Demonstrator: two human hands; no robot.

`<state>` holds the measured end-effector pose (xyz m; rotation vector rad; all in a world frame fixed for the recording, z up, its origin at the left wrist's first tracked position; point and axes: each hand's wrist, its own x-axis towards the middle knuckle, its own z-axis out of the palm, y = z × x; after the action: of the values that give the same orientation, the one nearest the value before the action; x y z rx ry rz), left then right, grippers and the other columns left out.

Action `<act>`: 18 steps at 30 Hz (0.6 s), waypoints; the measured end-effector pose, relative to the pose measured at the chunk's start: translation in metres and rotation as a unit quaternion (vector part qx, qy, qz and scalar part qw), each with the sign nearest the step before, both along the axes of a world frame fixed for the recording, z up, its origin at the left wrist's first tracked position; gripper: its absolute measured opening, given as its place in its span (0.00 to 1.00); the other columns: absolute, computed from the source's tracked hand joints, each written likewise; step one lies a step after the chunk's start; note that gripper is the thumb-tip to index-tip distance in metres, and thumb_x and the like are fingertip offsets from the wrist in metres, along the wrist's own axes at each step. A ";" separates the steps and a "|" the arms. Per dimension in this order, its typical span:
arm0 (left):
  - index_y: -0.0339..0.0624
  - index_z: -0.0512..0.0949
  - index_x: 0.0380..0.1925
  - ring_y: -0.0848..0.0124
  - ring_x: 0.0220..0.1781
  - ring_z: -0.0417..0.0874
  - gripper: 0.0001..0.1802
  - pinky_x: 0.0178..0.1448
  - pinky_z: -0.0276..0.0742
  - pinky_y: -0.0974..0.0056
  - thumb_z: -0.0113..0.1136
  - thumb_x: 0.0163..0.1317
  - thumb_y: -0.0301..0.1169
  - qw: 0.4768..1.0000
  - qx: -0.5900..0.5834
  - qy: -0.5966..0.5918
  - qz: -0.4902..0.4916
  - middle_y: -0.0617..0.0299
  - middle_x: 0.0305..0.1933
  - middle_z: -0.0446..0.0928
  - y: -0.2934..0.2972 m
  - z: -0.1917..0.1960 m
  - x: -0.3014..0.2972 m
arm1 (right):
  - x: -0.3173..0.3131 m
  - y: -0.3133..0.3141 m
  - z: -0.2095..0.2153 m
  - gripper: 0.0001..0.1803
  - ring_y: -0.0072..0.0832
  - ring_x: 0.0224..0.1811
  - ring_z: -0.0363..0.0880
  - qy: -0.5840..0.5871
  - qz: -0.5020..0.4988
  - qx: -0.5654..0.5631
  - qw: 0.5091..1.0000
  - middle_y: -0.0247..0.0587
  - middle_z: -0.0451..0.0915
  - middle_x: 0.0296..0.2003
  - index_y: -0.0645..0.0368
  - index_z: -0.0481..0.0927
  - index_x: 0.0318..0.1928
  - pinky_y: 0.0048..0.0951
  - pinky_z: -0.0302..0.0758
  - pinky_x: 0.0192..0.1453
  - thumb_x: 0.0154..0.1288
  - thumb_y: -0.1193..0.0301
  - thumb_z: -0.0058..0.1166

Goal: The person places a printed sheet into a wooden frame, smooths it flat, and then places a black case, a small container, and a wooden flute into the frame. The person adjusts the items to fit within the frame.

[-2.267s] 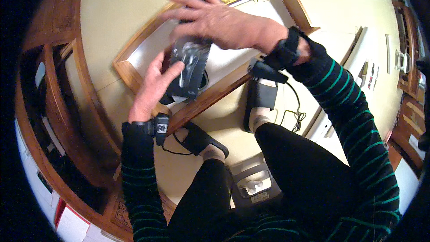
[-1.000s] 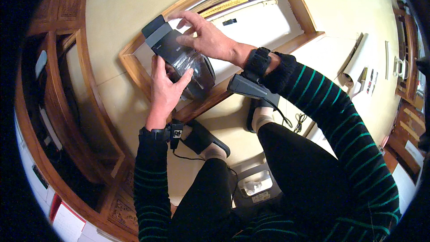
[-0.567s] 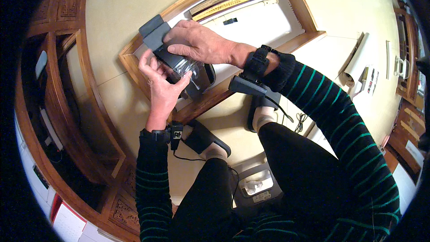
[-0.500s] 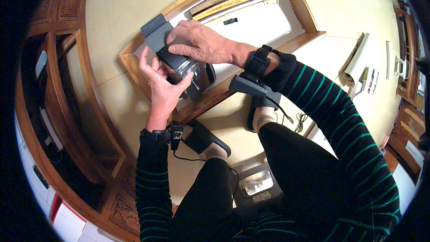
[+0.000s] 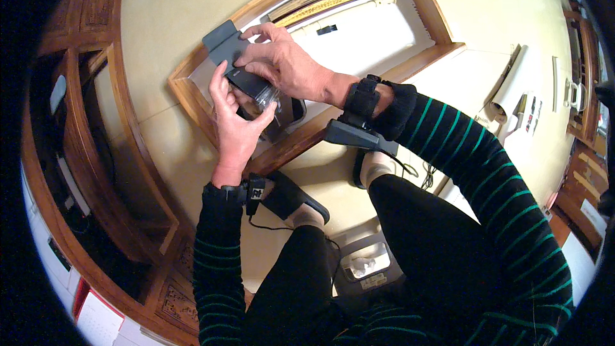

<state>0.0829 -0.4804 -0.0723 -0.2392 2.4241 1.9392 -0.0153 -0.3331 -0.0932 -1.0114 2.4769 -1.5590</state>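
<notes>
Over the left end of a wooden drawer (image 5: 301, 143), both hands are on a small dark box (image 5: 246, 82) with a grey flap (image 5: 221, 37) raised at its far end. Clear crinkled plastic (image 5: 266, 95) shows at the box's near end. My left hand (image 5: 236, 119) grips the box from below and the left, thumb at the plastic and fingers along the far side. From above, my right hand (image 5: 288, 67) has bent fingers and thumb on the box's top beside the flap; its fingertips are partly hidden. A shiny black rounded object (image 5: 298, 110) lies behind the box.
In the white-lined drawer lie folded hand fans (image 5: 320, 5), a pale stick (image 5: 375, 4) and a small black piece (image 5: 327, 30). Rolled paper (image 5: 511, 83) rests on the right. A carved wooden cabinet (image 5: 138, 147) stands left. Below are my slippers (image 5: 293, 200) and a grey container (image 5: 366, 263).
My right hand has drawn its fingers up from lying across the box to a bent grip near the flap, uncovering more of the top. My left hand still holds the box.
</notes>
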 end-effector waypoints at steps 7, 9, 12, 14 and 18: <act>0.45 0.59 0.68 0.61 0.62 0.76 0.50 0.66 0.76 0.58 0.77 0.46 0.20 1.000 0.004 0.018 -0.008 0.47 0.68 0.66 0.001 0.001 -0.001 | -0.011 0.005 -0.003 0.16 0.28 0.41 0.82 -0.604 -0.040 -0.244 0.758 0.38 0.80 0.40 0.56 0.72 0.50 0.28 0.84 0.46 0.68 0.68 0.65; 0.45 0.59 0.67 0.62 0.58 0.79 0.50 0.64 0.78 0.59 0.78 0.46 0.22 0.999 -0.039 0.026 -0.020 0.48 0.65 0.69 0.002 0.002 -0.002 | -0.012 0.006 -0.001 0.15 0.27 0.40 0.82 -0.637 -0.042 -0.233 0.734 0.37 0.81 0.41 0.59 0.74 0.51 0.27 0.84 0.47 0.70 0.69 0.62; 0.46 0.60 0.67 0.62 0.57 0.81 0.50 0.62 0.79 0.60 0.79 0.45 0.24 0.997 -0.064 0.004 -0.039 0.48 0.63 0.71 0.003 0.005 -0.005 | -0.013 0.006 0.001 0.14 0.26 0.41 0.84 -0.655 0.009 -0.239 0.717 0.38 0.83 0.42 0.61 0.77 0.54 0.28 0.85 0.49 0.72 0.70 0.58; 0.46 0.60 0.67 0.62 0.55 0.82 0.50 0.60 0.81 0.60 0.79 0.45 0.24 0.997 -0.071 -0.026 -0.032 0.48 0.61 0.73 0.003 0.006 -0.005 | -0.013 0.007 0.003 0.13 0.26 0.42 0.85 -0.649 0.040 -0.247 0.718 0.39 0.84 0.43 0.62 0.78 0.54 0.28 0.85 0.50 0.73 0.72 0.56; 0.47 0.61 0.66 0.61 0.54 0.82 0.49 0.57 0.82 0.59 0.79 0.45 0.25 0.998 -0.064 0.004 -0.029 0.48 0.60 0.73 0.003 0.005 -0.003 | -0.013 0.006 0.002 0.10 0.27 0.38 0.85 -0.628 0.029 -0.254 0.735 0.42 0.86 0.41 0.66 0.80 0.52 0.30 0.86 0.46 0.74 0.77 0.53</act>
<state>0.0797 -0.4778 -0.0673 -0.1635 2.5338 1.7675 -0.0281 -0.3270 -0.0909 0.1181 1.0777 -1.9222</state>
